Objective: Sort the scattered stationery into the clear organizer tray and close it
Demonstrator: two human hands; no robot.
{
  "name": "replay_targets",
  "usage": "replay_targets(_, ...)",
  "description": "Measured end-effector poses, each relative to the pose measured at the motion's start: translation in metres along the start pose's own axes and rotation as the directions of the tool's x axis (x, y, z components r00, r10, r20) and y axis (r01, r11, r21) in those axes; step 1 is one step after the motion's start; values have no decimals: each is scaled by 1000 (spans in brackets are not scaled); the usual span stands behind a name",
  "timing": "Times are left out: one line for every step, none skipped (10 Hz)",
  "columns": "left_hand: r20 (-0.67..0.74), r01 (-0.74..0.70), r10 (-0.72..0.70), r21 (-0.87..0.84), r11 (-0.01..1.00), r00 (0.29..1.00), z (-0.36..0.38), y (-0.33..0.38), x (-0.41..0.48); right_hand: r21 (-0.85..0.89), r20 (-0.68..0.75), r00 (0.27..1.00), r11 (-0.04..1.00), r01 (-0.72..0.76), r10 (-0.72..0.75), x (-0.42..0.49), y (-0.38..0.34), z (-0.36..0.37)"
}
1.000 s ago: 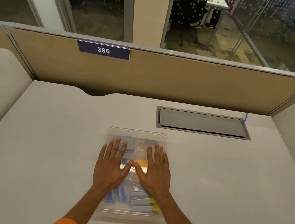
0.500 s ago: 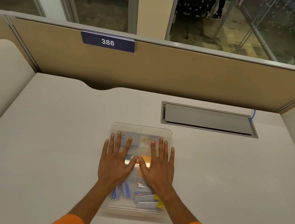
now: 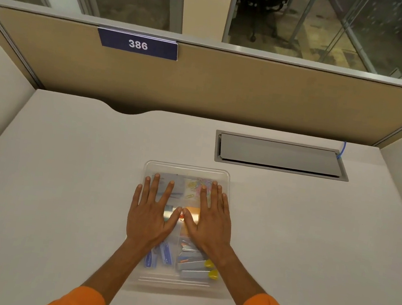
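I am pressing my left hand (image 3: 151, 216) and right hand (image 3: 210, 222) flat, fingers straight and spread, thumbs touching, on the lid of the clear tray (image 3: 187, 171), sitting lower centre on the surface (image 3: 61, 184), stationery showing inside.

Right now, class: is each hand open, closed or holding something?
Left hand: open, flat on the tray.
Right hand: open, flat on the tray.

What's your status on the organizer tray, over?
Left hand and right hand flat, fingers straight, pressing on the lid. Clear organizer tray looks closed, stationery inside. Nothing seen blocking it.
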State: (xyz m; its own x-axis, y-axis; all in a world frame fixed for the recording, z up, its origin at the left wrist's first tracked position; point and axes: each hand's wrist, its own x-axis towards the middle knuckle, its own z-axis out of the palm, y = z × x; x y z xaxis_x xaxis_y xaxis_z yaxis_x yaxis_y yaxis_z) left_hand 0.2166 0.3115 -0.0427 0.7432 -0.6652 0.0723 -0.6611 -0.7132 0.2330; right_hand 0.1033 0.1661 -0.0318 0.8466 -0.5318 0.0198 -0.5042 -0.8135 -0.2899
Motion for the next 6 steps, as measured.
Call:
replay_targets(2,2,-2,0,1000,1000,-2,1,-2,10,-9,1000,1000,-8,8,-2,-1,-1)
replay_targets(15,11,-11,-3,1000,1000,-5,3,-3,19,-10,1000,1000,-17,17,-3,-2,-1)
replay_targets(11,13,-13,-4,1000,1000,-6,4,-5,1,-6,999,999,-38,38,-4,-3,-1)
replay_targets(21,-10,10,-34,999,1000,-7,4,-4,14,2,999,999,-45,45,-4,-4,0)
replay_targets(15,-22,23,-85,996,1000,-6,5,-4,24,2,999,999,-35,35,-4,-3,0)
replay_targets(-24,-16,12,-166,986,1000,-3,8,-8,30,-15,1000,999,-25,25,-7,-5,0)
